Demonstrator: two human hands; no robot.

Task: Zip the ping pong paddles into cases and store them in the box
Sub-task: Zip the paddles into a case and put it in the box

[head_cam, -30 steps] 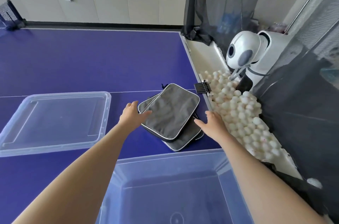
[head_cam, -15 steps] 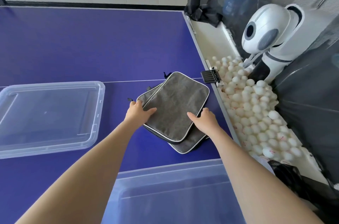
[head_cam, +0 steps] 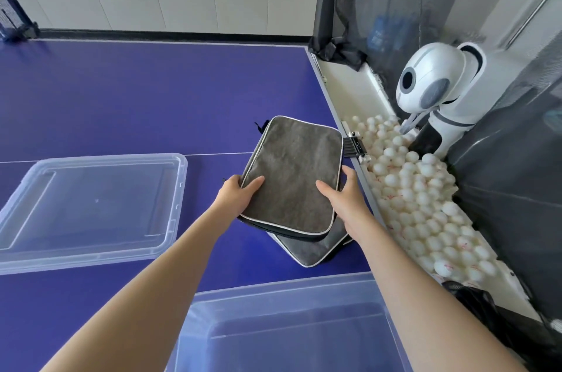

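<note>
Head view. Clasping top case (head_cam: 293,170) at its near corners with left grip (head_cam: 235,198) and right grip (head_cam: 345,199), thumbs on top; held over second case (head_cam: 307,251) on tabletop (head_cam: 152,97), just beyond box (head_cam: 273,288).

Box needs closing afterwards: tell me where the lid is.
In the head view the clear lid lies at the left on the blue table, left of the left hand.
</note>
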